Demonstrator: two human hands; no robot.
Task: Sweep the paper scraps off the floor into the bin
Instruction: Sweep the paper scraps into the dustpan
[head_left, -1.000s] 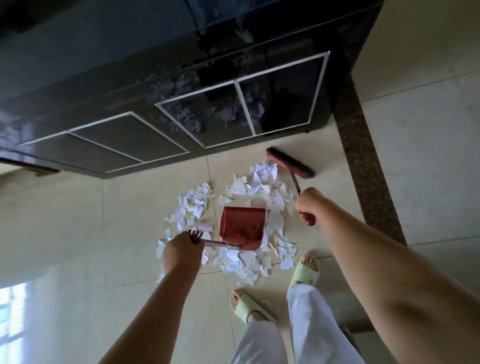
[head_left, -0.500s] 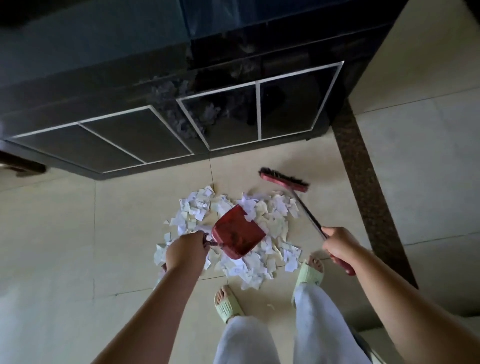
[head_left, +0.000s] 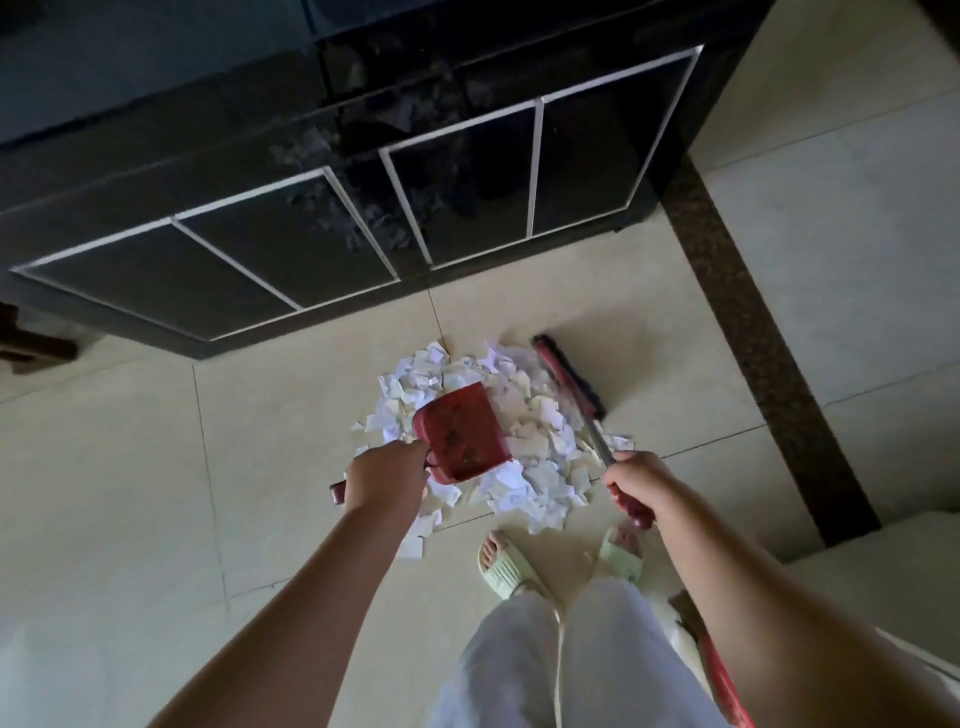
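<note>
A heap of white paper scraps lies on the beige tiled floor in front of my feet. My left hand grips the handle of a red dustpan, which rests tilted in the heap with its mouth toward the right. My right hand holds the red grip of a broom; its metal shaft runs up to the red brush head, which lies against the right edge of the heap. No bin is clearly in view.
A black glossy cabinet with white-framed panels stands just behind the heap. A dark speckled floor strip runs along the right. My feet in pale green slippers stand just below the scraps. A red object shows at the lower right.
The dustpan has turned so its mouth faces right. The broom head has swung from behind the heap to its right edge, pushing scraps closer together. My right hand has drawn back toward me.
</note>
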